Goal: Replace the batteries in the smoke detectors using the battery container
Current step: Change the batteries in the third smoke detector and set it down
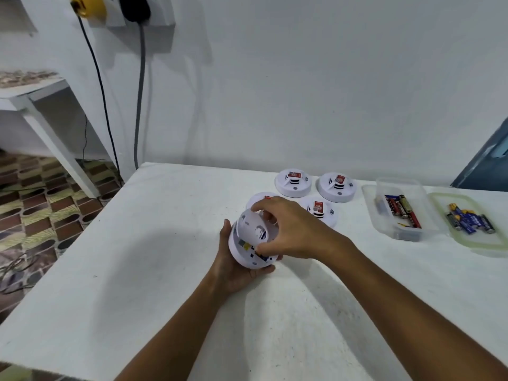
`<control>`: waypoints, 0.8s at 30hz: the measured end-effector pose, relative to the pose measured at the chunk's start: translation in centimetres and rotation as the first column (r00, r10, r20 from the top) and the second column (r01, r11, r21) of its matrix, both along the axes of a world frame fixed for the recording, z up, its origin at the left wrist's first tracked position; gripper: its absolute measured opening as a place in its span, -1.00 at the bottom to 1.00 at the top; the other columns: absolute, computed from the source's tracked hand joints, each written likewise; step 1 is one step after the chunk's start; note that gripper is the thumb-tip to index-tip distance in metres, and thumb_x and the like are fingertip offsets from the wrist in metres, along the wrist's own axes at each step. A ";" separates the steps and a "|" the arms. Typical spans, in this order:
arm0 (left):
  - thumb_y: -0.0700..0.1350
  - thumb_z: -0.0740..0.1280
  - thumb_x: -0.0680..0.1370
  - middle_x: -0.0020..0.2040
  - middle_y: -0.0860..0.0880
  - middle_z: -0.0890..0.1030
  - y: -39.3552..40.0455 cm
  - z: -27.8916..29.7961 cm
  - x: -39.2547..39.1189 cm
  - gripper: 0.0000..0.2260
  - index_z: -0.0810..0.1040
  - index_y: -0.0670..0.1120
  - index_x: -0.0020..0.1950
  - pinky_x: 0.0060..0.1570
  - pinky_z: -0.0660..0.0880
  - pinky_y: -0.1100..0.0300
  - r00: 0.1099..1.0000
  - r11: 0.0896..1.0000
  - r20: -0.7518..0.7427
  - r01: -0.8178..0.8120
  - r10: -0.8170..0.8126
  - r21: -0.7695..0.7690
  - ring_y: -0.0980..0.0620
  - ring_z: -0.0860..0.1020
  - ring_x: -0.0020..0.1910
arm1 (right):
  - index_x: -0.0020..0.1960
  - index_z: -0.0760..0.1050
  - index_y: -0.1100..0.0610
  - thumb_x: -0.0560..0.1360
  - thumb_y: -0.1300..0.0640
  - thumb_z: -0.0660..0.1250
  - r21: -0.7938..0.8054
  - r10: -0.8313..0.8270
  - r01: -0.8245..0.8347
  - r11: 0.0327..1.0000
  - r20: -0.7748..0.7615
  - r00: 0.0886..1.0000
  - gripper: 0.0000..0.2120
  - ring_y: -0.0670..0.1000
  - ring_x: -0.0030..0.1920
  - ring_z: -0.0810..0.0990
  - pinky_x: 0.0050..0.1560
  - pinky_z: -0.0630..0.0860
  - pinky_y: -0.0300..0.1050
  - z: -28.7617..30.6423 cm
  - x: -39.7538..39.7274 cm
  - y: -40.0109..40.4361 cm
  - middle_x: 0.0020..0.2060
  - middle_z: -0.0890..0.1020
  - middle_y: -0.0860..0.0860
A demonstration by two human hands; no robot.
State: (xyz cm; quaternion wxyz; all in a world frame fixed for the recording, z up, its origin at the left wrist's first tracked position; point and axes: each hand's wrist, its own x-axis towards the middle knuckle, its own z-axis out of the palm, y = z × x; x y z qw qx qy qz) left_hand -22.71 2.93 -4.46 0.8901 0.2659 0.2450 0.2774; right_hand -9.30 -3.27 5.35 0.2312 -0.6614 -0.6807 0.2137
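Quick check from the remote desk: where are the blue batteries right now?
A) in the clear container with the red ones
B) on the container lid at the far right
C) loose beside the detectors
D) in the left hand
B: the blue batteries lie on the container lid, beside the clear container that holds the red and black ones.

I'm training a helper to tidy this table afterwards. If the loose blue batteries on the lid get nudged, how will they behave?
The blue batteries are round cylinders lying on their sides, so they would probably roll. The lid seems to have a raised rim, which may stop them. They look smooth, so a pinch could slip.
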 end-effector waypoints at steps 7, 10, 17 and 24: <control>0.48 0.11 0.31 0.03 -0.18 0.68 0.0 0.0 -0.6 -0.24 0.53 -0.07 0.20 -0.19 0.62 0.00 0.995 0.996 -0.061 0.084 -0.085 -0.027 -0.20 0.67 -0.06 | 0.33 0.42 0.00 0.25 -0.04 0.50 -0.024 -0.007 0.009 1.000 0.080 0.997 -0.32 -0.04 0.08 0.53 0.06 0.55 -0.03 -0.8 -0.5 0.5 0.12 0.55 -0.04; 0.45 0.07 0.31 0.03 -0.16 0.68 0.1 0.0 -0.6 -0.26 0.51 -0.06 0.21 -0.21 0.63 -0.01 0.993 0.993 -0.040 0.109 -0.111 -0.040 -0.19 0.67 -0.06 | 0.37 0.40 0.03 0.25 -0.04 0.55 -0.047 0.006 -0.003 0.999 0.072 0.997 -0.26 -0.03 0.13 0.52 0.11 0.53 -0.05 -0.6 -0.5 0.6 0.18 0.54 -0.03; 0.40 0.03 0.37 0.02 -0.17 0.68 0.3 -0.3 -0.5 -0.34 0.51 -0.05 0.17 -0.12 0.61 -0.07 0.992 0.991 -0.049 0.117 -0.120 -0.063 -0.20 0.65 -0.04 | 0.33 0.44 0.07 0.25 -0.02 0.58 -0.043 0.045 -0.041 0.998 0.076 0.996 -0.29 -0.05 0.05 0.52 0.05 0.54 -0.08 -0.2 -0.5 0.5 0.11 0.56 -0.02; 0.35 -0.10 0.53 -0.13 -0.18 0.70 0.6 -0.2 -0.2 -0.40 0.45 -0.08 0.12 -0.11 0.58 -0.13 0.990 0.988 -0.060 0.117 -0.124 -0.099 -0.19 0.69 -0.21 | 0.30 0.44 0.05 0.23 -0.01 0.60 -0.103 0.039 -0.033 0.994 0.059 0.997 -0.31 -0.06 -0.02 0.51 -0.04 0.53 -0.13 -0.5 -0.2 1.2 -0.01 0.52 -0.06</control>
